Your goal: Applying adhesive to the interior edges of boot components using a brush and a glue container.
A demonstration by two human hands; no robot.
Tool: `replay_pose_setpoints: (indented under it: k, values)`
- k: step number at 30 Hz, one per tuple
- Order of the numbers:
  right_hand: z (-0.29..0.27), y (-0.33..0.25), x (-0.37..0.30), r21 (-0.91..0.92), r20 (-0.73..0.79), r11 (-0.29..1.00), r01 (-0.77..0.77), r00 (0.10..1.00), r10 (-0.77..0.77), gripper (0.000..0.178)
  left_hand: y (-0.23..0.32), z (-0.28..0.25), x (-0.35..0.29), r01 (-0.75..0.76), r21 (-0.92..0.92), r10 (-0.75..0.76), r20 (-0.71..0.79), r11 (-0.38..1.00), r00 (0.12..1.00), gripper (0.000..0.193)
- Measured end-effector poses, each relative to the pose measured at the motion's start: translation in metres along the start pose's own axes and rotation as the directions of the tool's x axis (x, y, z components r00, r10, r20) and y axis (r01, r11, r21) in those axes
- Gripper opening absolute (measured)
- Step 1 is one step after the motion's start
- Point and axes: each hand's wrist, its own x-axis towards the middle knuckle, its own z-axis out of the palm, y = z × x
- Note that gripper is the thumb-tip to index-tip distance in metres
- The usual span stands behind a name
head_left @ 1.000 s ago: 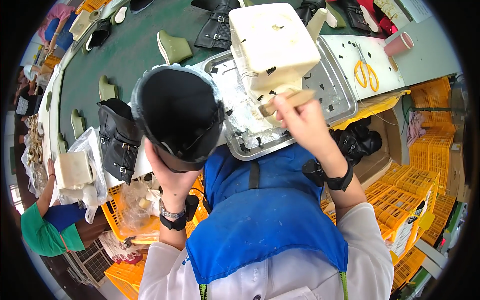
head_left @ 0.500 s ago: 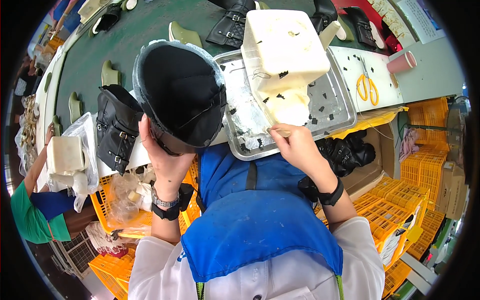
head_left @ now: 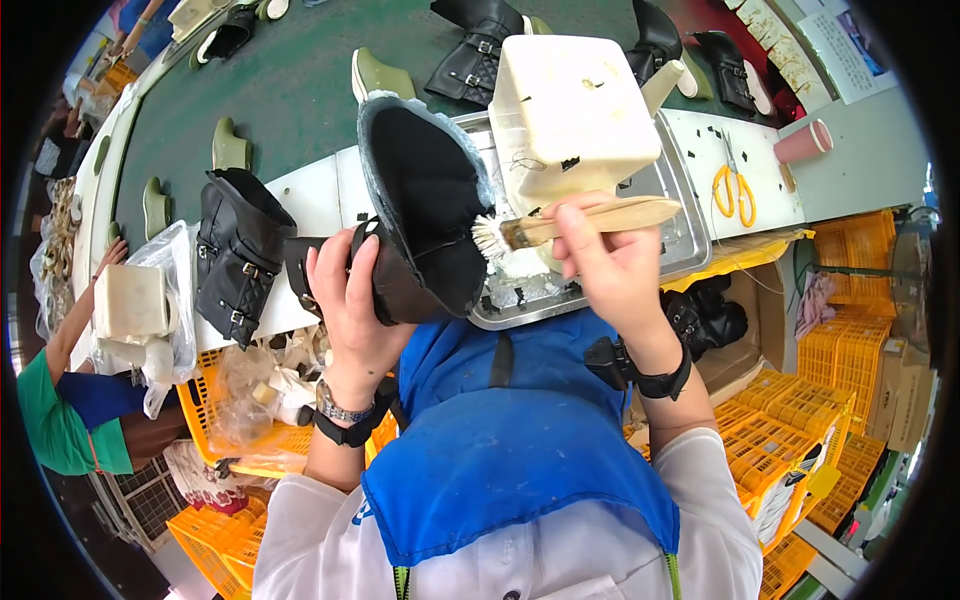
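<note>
My left hand (head_left: 347,285) grips a black boot upper (head_left: 425,200) from its left side, its wide opening turned toward me and edged with a pale whitish band. In my right hand (head_left: 612,262) is a wooden-handled brush (head_left: 590,220). White bristles at its left end sit at the right rim of the upper, touching or nearly so. Behind the brush a cream plastic container (head_left: 570,100) stands on a metal tray (head_left: 690,215) strewn with small black scraps. Another black buckled boot upper (head_left: 240,255) stands left of my left hand.
Orange-handled scissors (head_left: 735,185) and a pink cup (head_left: 803,141) lie right of the tray. Olive wedge soles (head_left: 380,75) and more black uppers rest on the green belt (head_left: 290,90). At the left, a person in green (head_left: 75,410) reaches to the bench. Yellow crates (head_left: 790,420) flank me.
My right hand has lifted the brush from the tray's near side up to the boot upper. My left hand has shifted the upper rightward and turned it.
</note>
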Motion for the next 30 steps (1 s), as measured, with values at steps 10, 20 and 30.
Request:
replay_pose_setpoints:
  k: [10, 20, 30]
  values:
    - [0.007, 0.011, 0.009, -0.315, 0.015, 0.882, 0.352, 0.930, -0.366, 0.007, 0.001, -0.003, -0.001, -0.034, -0.075, 0.030, -0.057, 0.997, 0.998, 0.075]
    - [0.012, -0.006, -0.022, -0.160, 0.247, 0.975, 0.154, 0.962, -0.112, 0.010, -0.012, -0.002, 0.006, -0.083, 0.044, 0.089, -0.166, 0.996, 0.982, 0.066]
    - [0.009, 0.003, -0.022, -0.026, 0.204, 0.999, 0.035, 0.979, -0.029, 0.008, -0.017, -0.003, 0.008, -0.142, 0.098, 0.156, -0.162, 0.985, 0.974, 0.059]
